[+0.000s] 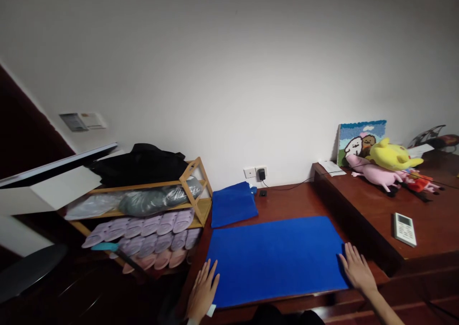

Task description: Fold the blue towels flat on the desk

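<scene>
A blue cloth (276, 258) lies spread flat on the reddish-brown wooden desk (283, 203). My left hand (203, 289) rests at its left edge, fingers stretched out and apart from the thumb. A small white tag (211, 310) shows beside that hand, near the cloth's front left corner. At the opposite side, my right hand (356, 266) lies palm down by the right edge, fingers extended, with the thumb side toward the cloth. Behind the spread cloth, to the left, sits a folded blue cloth (234, 204). Neither hand grasps anything.
Left of the desk stands a wooden rack (196, 191) with several slippers (148, 225) and a black bag (141, 165) on top. On the raised surface at right are a white remote control (405, 229), plush toys (380, 174) and a picture (360, 138). A black plug (261, 174) sits in a wall socket.
</scene>
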Action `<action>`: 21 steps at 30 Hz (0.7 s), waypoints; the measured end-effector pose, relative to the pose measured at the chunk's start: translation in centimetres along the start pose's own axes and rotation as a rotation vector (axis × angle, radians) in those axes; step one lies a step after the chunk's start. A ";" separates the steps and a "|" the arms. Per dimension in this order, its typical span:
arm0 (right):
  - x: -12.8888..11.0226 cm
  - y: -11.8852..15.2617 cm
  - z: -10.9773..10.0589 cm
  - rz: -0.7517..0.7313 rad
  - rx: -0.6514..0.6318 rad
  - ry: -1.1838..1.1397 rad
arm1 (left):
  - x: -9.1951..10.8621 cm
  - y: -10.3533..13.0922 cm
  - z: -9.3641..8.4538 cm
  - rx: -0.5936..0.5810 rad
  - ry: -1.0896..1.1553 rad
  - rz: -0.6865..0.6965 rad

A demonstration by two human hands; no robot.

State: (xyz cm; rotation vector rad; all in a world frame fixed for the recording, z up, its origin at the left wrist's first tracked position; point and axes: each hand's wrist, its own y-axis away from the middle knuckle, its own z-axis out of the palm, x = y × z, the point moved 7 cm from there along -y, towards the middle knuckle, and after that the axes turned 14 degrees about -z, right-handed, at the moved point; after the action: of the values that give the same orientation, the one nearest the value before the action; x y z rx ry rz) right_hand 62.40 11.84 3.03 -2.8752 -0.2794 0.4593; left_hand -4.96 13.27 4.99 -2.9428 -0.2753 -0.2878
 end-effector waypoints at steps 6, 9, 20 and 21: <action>-14.9 -4.1 1.7 -0.062 0.018 -0.078 | -0.4 1.2 -0.1 0.021 -0.028 0.003; -24.5 -7.0 4.0 -0.232 -0.036 -0.157 | 0.1 1.5 -0.6 0.013 -0.050 -0.010; -30.6 -14.1 9.7 -0.299 -0.263 -0.135 | -0.2 2.3 -0.5 0.005 -0.074 0.020; -28.3 -14.4 9.5 -0.265 -0.254 -0.110 | -0.2 2.3 -0.4 0.011 -0.075 0.023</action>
State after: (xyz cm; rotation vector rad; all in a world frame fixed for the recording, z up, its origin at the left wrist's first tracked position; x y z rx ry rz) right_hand 30.67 21.18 5.74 -2.9944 -0.7785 0.5681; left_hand -4.77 10.94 5.03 -2.9479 -0.2514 -0.1732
